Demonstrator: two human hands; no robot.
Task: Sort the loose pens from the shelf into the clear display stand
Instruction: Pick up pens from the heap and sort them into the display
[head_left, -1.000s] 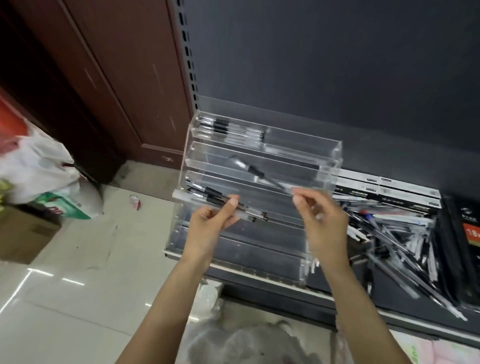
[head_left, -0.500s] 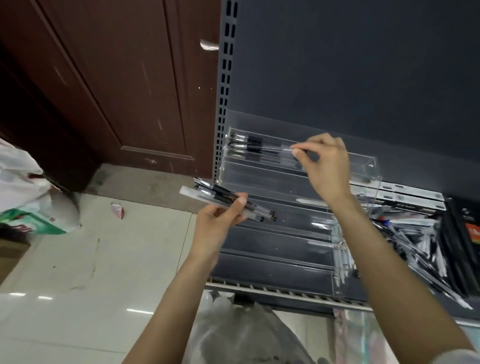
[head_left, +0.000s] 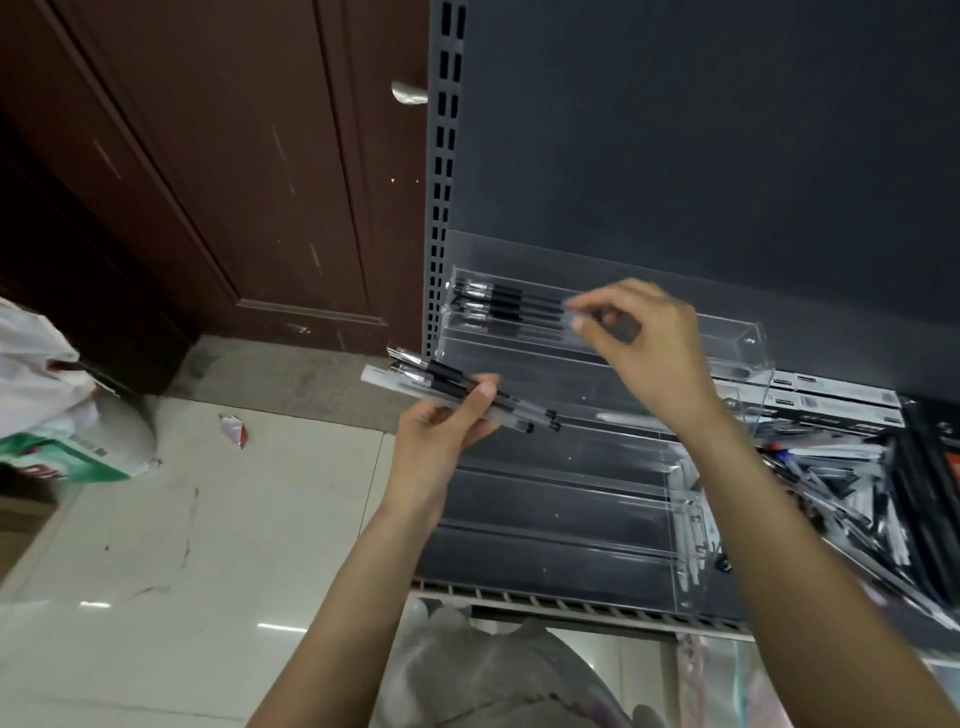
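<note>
The left hand (head_left: 441, 431) grips a small bundle of pens (head_left: 457, 387), thumb curled over them and fingers wrapped beneath — a ready supply, I judge, held level just beside the clear display stand (head_left: 597, 467) so each can be drawn off in turn. A few pens already lie in the top tier (head_left: 511, 306), which suggests filling goes from the top down. The right hand (head_left: 649, 348) hovers over that tier, thumb and forefinger nearly closed; motion blur hides whether they pinch a pen or merely touch one. Further right, the loose pens (head_left: 841, 488) lie heaped on the shelf (head_left: 571, 605).
</note>
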